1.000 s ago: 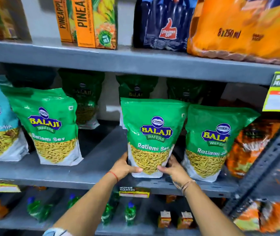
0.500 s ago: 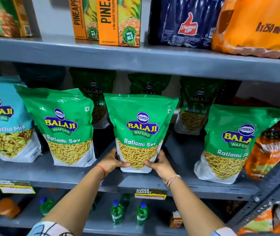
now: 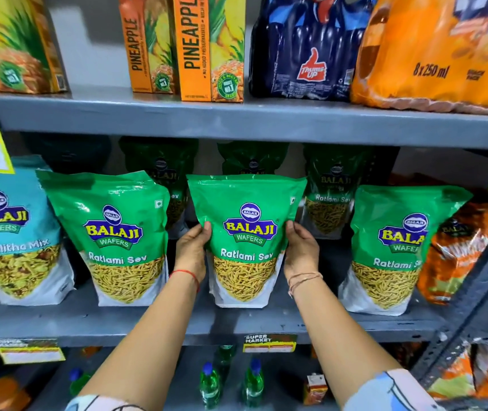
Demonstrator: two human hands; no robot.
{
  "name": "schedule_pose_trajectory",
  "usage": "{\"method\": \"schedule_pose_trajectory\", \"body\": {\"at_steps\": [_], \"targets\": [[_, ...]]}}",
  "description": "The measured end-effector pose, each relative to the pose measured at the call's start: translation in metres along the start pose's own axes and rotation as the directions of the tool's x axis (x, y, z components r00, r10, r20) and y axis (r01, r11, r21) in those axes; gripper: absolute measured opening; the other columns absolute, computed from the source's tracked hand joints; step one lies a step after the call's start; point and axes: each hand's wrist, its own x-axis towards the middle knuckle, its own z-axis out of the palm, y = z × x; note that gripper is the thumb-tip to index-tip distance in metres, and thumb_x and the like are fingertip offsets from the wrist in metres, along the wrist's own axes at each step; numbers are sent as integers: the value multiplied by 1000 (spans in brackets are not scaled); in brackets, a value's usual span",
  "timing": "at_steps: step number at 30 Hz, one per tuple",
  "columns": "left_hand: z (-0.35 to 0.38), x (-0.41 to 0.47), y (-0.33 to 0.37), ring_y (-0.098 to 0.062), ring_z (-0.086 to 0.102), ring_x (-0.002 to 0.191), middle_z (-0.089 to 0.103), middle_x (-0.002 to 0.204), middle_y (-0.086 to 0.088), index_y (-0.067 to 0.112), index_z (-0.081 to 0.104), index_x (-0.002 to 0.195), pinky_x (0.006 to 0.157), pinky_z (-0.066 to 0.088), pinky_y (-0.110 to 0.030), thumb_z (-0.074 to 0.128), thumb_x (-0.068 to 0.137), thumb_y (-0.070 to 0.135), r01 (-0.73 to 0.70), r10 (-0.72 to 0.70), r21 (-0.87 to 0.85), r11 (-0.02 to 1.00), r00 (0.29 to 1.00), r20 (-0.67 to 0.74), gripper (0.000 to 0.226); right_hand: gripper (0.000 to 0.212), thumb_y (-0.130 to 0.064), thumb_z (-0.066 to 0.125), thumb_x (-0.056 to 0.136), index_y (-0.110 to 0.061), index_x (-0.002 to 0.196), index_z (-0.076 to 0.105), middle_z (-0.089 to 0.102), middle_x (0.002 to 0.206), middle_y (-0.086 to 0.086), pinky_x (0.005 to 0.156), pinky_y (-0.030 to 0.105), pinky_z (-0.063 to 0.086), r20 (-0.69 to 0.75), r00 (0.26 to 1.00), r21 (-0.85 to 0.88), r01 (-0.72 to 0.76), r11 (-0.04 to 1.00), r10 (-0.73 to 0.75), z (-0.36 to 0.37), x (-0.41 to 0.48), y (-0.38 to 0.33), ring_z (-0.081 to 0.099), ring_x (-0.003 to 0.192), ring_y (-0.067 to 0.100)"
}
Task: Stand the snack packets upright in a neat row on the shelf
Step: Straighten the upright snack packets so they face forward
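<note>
A green Ratlami Sev packet point(image 3: 245, 232) stands upright at the middle of the grey shelf point(image 3: 177, 321). My left hand point(image 3: 191, 247) grips its left edge and my right hand point(image 3: 300, 250) grips its right edge, thumbs on the front. A second green packet point(image 3: 115, 232) stands to its left and a third green packet point(image 3: 397, 247) to its right, both at the shelf front. A blue Mitha Mix packet point(image 3: 8, 232) stands at the far left. More green packets point(image 3: 331, 188) stand in shadow behind the front row.
Orange snack packets point(image 3: 456, 250) lean at the right beside a slanted metal upright point(image 3: 474, 301). The shelf above point(image 3: 237, 123) carries pineapple juice cartons point(image 3: 201, 48) and bottle multipacks point(image 3: 305, 54). Small bottles point(image 3: 210, 384) stand on the shelf below. Price tags hang at both sides.
The middle packet has moved left along the shelf, away from the right packet. Both hands slid from its bottom corners up to its mid edges. The camera view shifted closer.
</note>
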Motion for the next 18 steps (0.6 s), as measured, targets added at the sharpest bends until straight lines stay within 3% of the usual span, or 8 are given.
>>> {"method": "schedule_pose_trajectory", "body": {"at_steps": [3, 5, 10, 12, 15, 16, 18], "targets": [[-5, 6, -2, 5, 68, 57, 73, 58, 16, 13, 59, 85, 61, 55, -12, 37, 98, 6, 18, -18, -30, 999, 1000, 9, 27, 21, 3, 49, 87, -9, 74, 60, 70, 51, -8, 51, 17, 55, 16, 999, 65, -52, 997, 51, 0, 1, -2, 65, 50, 2], [-6, 8, -1, 6, 67, 57, 72, 58, 16, 14, 60, 83, 69, 53, -18, 35, 98, 7, 15, -15, -41, 999, 1000, -1, 30, 21, 2, 48, 88, -9, 74, 59, 70, 50, -9, 54, 20, 54, 19, 997, 66, -70, 995, 69, 1, 2, -5, 64, 50, 2], [-6, 5, 1, 6, 67, 57, 72, 58, 16, 22, 76, 55, 67, 52, -16, 36, 98, 6, -18, 17, -72, 997, 1000, -7, 61, 21, 3, 46, 89, -7, 74, 57, 69, 48, -8, 48, 15, 53, 27, 997, 77, -70, 995, 68, 4, -3, -11, 64, 48, 3], [-5, 0, 5, 4, 68, 61, 74, 62, 15, 19, 77, 61, 73, 50, -18, 38, 97, 6, -1, 1, -57, 998, 1000, -7, 55, 22, 4, 45, 89, -7, 75, 58, 71, 51, -8, 48, 15, 53, 61, 997, 70, -48, 996, 44, 3, -7, -13, 65, 50, 3], [-9, -5, 4, -12, 64, 93, 70, 96, -3, -3, 66, 103, 89, 45, -27, 44, 96, 8, 13, -10, 35, 999, 998, -61, 26, 19, 4, 44, 89, -3, 100, 59, 74, 83, -4, 64, 15, 55, 182, 983, -60, -16, 998, 26, -6, -15, -11, 68, 73, 7], [-12, -10, 0, -17, 58, 102, 64, 105, -7, -5, 63, 105, 92, 43, -30, 45, 95, 13, 8, 3, 87, 996, 993, -120, 27, 26, 4, 47, 88, 0, 112, 55, 70, 97, -1, 69, 13, 54, 188, 982, -145, -6, 989, 34, -16, -19, -8, 65, 84, 8], [-28, -30, -22, -23, 58, 96, 65, 96, -11, 0, 65, 87, 88, 43, -33, 49, 94, 27, -29, 107, 254, 967, 948, -299, 32, 38, 4, 53, 85, 0, 122, 50, 58, 115, -2, 72, 7, 50, 141, 989, -304, -5, 953, 50, -46, -33, 2, 59, 95, 7]]}}
